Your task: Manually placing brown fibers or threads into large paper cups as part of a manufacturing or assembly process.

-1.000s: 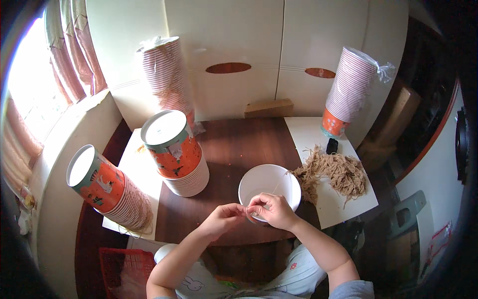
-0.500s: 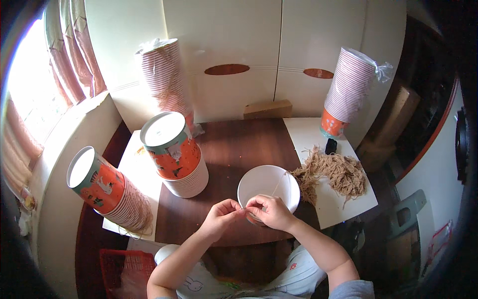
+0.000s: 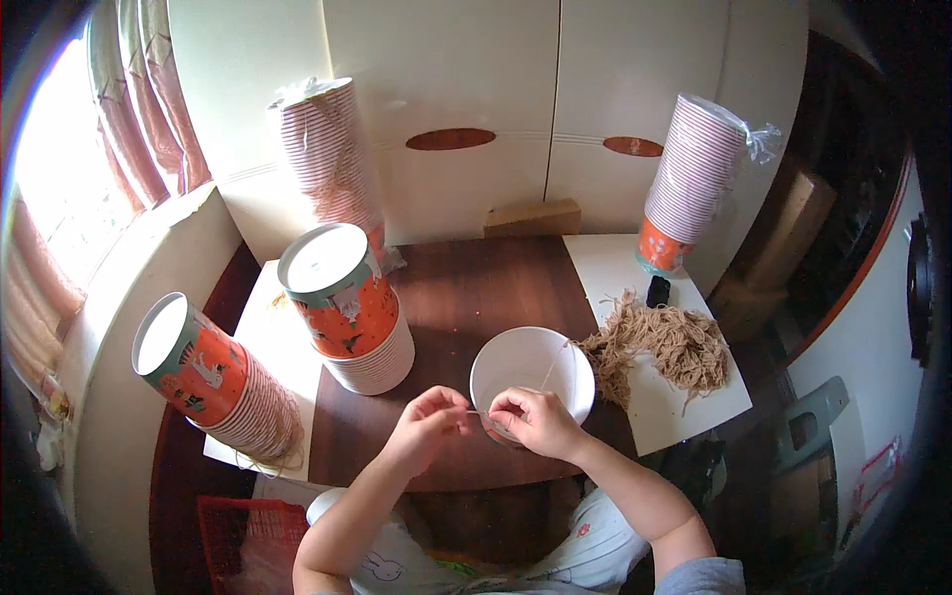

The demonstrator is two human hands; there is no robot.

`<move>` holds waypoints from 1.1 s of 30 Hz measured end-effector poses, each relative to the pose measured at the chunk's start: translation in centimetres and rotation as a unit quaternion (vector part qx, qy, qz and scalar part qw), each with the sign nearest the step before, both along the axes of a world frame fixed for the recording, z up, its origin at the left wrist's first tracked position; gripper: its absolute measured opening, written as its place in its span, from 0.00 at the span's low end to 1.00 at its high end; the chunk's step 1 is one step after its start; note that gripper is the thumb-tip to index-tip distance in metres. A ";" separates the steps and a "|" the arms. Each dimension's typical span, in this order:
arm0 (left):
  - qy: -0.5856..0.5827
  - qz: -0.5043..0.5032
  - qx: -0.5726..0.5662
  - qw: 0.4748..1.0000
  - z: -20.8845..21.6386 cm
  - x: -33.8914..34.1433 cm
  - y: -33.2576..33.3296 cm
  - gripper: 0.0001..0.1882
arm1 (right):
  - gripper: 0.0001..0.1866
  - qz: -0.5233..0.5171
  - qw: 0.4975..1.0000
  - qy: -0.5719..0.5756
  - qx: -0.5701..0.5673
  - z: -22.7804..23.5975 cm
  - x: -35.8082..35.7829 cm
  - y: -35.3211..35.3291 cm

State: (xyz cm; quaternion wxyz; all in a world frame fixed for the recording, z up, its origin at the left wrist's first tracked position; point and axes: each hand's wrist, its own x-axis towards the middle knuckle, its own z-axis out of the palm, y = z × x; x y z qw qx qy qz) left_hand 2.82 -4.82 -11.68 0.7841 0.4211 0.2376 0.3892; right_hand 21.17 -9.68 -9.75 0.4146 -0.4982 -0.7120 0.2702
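Note:
At the near rim of a white paper bucket (image 3: 511, 359), both my hands work on a thin string (image 3: 548, 374). My left hand (image 3: 424, 428) pinches a short end left of the rim; its fingertips are slightly blurred. My right hand (image 3: 540, 423), closed at the fingertips, grips the string against the bucket's near edge and hides part of that edge. From there the string runs up across the white inside of the bucket. A tangled heap of tan strings (image 3: 684, 347) lies right of the bucket, on a white board (image 3: 664, 421).
Upside-down orange-and-green bucket stacks stand at left, one upright (image 3: 347, 302) and one leaning (image 3: 213, 372). Taller bagged stacks rise at back left (image 3: 322, 149) and back right (image 3: 694, 164). A black object (image 3: 658, 291) sits by the strings. A red basket (image 3: 253, 540) is lower left.
My left hand has drawn away to the left from my right hand, so a short length of string now shows between them. My right hand and the bucket have barely shifted.

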 end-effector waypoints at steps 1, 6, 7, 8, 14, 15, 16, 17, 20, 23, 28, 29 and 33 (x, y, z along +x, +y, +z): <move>0.084 -0.028 0.015 0.996 0.2 0.0 0.0 0.04 | 0.04 -0.003 1.000 0.026 -0.007 0.0 0.0 0.0; 0.236 -0.043 0.158 0.958 0.4 0.6 -0.8 0.08 | 0.04 0.012 0.999 0.039 0.006 0.1 -0.1 0.1; 0.227 -0.010 0.195 0.954 0.3 0.8 -0.9 0.08 | 0.05 0.015 0.999 0.049 0.005 0.0 -0.1 0.1; 0.217 0.023 0.232 0.948 0.2 0.9 -0.9 0.08 | 0.05 0.015 0.999 0.049 0.005 -0.1 -0.1 0.1; 0.274 0.053 0.227 0.933 -0.3 1.2 -1.2 0.07 | 0.03 0.004 0.999 0.024 0.025 0.1 -0.2 0.1; 0.273 0.052 0.226 0.933 -0.3 1.2 -1.1 0.07 | 0.03 0.001 0.999 0.024 0.030 0.1 -0.3 0.1; 0.272 0.064 0.242 0.929 -0.4 1.1 -1.0 0.07 | 0.03 -0.002 0.999 0.025 0.035 0.1 -0.3 0.1; 0.271 0.076 0.257 0.925 -0.5 1.1 -0.8 0.07 | 0.03 -0.002 0.999 0.025 0.035 0.1 -0.3 0.1; 0.262 0.071 0.257 0.927 -1.4 1.0 -0.5 0.07 | 0.02 -0.004 0.999 0.027 0.024 0.1 -0.2 0.0; 0.239 0.065 0.210 0.946 -1.5 1.3 -0.7 0.06 | 0.02 0.015 0.999 0.021 0.029 -0.2 -0.3 0.0; 0.237 0.039 0.151 0.959 -1.3 1.4 -0.8 0.06 | 0.02 0.003 0.998 0.052 0.045 0.1 -0.4 -0.1; 0.232 0.037 0.143 0.961 -1.0 1.5 -0.9 0.06 | 0.02 0.004 0.998 0.051 0.046 0.0 -0.4 0.0; 0.209 0.024 0.144 0.967 -0.6 1.5 -1.0 0.07 | 0.02 -0.032 0.993 0.083 0.074 -0.2 -0.7 -0.2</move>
